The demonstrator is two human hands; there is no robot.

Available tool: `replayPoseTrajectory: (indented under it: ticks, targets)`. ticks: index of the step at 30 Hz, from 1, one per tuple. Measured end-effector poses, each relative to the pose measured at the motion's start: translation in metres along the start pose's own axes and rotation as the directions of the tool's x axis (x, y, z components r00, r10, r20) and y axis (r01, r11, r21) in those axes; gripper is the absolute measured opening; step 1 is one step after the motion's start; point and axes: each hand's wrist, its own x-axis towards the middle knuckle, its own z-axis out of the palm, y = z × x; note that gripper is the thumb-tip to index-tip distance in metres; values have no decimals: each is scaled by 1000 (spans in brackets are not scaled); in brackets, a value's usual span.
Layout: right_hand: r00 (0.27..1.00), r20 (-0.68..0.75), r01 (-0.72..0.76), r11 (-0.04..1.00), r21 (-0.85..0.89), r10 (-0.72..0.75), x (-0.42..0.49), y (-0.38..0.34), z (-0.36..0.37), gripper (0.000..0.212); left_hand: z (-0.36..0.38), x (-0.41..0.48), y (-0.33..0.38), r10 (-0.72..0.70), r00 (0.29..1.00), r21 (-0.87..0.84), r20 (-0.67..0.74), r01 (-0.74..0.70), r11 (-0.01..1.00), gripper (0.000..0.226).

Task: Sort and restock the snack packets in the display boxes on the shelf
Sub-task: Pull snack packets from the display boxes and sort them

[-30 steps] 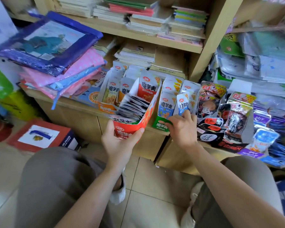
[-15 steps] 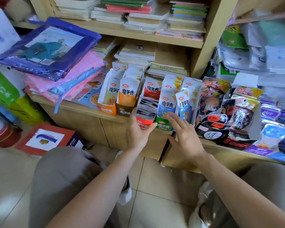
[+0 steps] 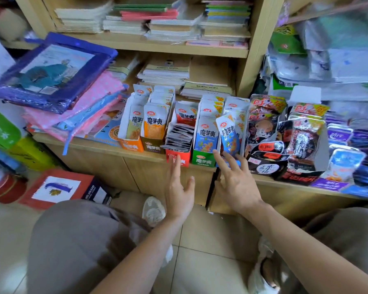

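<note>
Head view: left grip (image 3: 179,194) and right grip (image 3: 236,185) spread, empty — a nudge could topple the leaning blue packet (image 3: 229,134).

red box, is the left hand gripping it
No, the left hand is open, its straight fingers only at the front of the red box.

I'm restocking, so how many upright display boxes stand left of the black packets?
4 clearly: orange cardboard box leftmost, brown box next, red box at the left hand, green box beside it. A blue fifth may hide behind the right hand.
</note>
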Motion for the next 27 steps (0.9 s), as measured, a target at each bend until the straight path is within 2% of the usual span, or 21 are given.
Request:
replayPoseTrajectory:
  ticks: [3, 6, 8, 10, 13, 14, 15, 17, 20, 22, 27]
  targets:
    - [1000, -23, 2, 998, 69, -1, 6, -2, 0, 87, -2, 11, -9, -34, 993, -10, 113, 36, 999, 74]
    - [999, -51, 16, 993, 118, -10, 9, 1, 0, 82, -18, 28, -5, -116, 952, -82, 283, 144, 986, 63]
    - [999, -32, 32, 993, 113, -29, 9, 4, 2, 87, -31, 36, -2, -149, 937, -92, 314, 186, 978, 52]
    - [1000, -5, 30, 993, 113, -29, 11, 4, 2, 89, -49, 43, -1, -151, 967, -55, 207, 166, 985, 45]
    - [999, 42, 23, 991, 129, -29, 17, 0, 0, 87, -79, 65, -6, -19, 995, 218, -95, 40, 975, 53]
    - [998, 51, 28, 990, 140, -36, 19, -2, -1, 85, -88, 75, -8, 26, 992, 306, -126, 14, 952, 59]
    - [997, 59, 36, 988, 147, -45, 21, -3, -1, 83, -95, 86, -10, 42, 994, 373, -102, -1, 928, 66]
    - [995, 73, 54, 987, 151, -65, 25, -3, -1, 81, -107, 107, -15, -1, 999, 484, 44, -20, 875, 74]
    - [990, 84, 97, 986, 137, -109, 33, -2, 0, 83, -113, 123, -24, -69, 962, 595, 264, -106, 797, 77]
    - [986, 92, 122, 982, 145, -136, 38, -2, 0, 83, -114, 124, -26, -56, 954, 574, 296, -130, 809, 72]
    - [983, 62, 157, 967, 201, -172, 43, 3, 0, 83, -116, 114, -26, 10, 969, 492, 246, -133, 860, 67]
